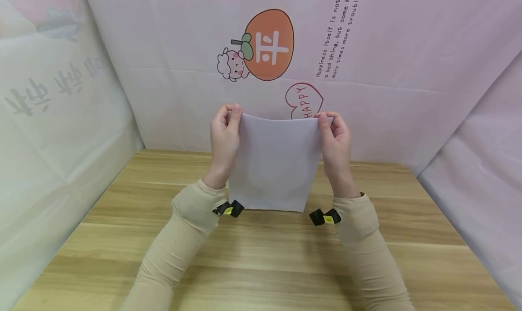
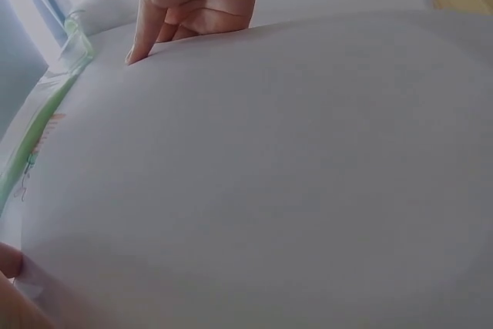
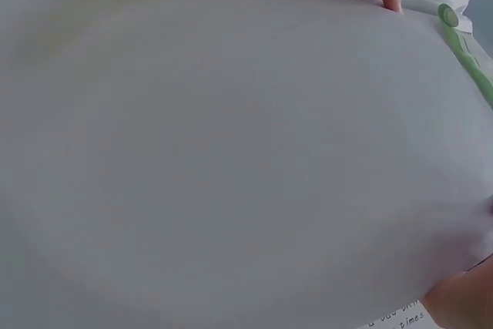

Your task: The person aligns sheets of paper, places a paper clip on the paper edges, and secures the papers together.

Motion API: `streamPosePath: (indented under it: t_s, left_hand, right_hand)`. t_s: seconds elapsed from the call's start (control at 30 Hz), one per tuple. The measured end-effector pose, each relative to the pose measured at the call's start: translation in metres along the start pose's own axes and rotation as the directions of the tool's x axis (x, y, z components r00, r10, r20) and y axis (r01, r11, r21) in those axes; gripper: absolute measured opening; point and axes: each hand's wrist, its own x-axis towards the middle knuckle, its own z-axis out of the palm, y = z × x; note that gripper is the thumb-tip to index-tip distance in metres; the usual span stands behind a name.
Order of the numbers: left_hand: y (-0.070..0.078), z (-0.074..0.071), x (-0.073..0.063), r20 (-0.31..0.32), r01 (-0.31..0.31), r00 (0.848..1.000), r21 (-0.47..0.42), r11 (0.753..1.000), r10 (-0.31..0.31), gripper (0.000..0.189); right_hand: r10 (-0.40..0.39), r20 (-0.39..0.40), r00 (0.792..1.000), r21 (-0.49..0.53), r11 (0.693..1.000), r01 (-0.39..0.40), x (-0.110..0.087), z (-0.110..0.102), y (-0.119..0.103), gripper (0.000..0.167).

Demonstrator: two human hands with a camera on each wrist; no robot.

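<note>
You hold up a white sheet of paper (image 1: pixel 277 161) in the middle of the head view. Your left hand (image 1: pixel 225 136) pinches its top left corner, and your right hand (image 1: pixel 336 143) pinches its top right corner. The wooden desk (image 1: pixel 265 261) spreads across the bottom of the frame.

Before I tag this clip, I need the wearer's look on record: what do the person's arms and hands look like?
The left sleeve and right sleeve are long, beige and wrinkled. The left hand and right hand are ungloved. Each sleeve's end carries a small black device with a yellow label; no cables show.
</note>
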Motion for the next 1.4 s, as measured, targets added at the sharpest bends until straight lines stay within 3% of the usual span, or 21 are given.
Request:
streamPosePath:
  t_s: [0.23,0.63,0.9,1.4]
  left_hand:
    - [0.002,0.001,0.0,-0.016,-0.053,0.998,0.0,0.999,0.053,0.026]
    - [-0.005,0.0,-0.006,-0.051,-0.035,0.998,-0.033,0.999,0.034,0.024]
    - [-0.01,-0.004,-0.006,-0.024,-0.044,0.999,-0.026,0.999,0.044,0.024]
    - [-0.019,-0.017,-0.007,0.022,-0.083,0.996,-0.066,0.994,0.085,0.016]
  right_hand:
    - [-0.065,-0.018,0.998,0.032,0.997,0.066,-0.001,0.001,0.0,0.012]
    - [-0.098,-0.03,0.995,-0.007,0.995,0.098,-0.004,0.001,0.015,0.01]
    - [-0.083,-0.037,0.996,0.024,0.996,0.084,-0.004,0.001,0.016,0.011]
    - [-0.066,-0.059,0.996,-0.016,0.998,0.065,-0.002,0.002,0.016,0.015]
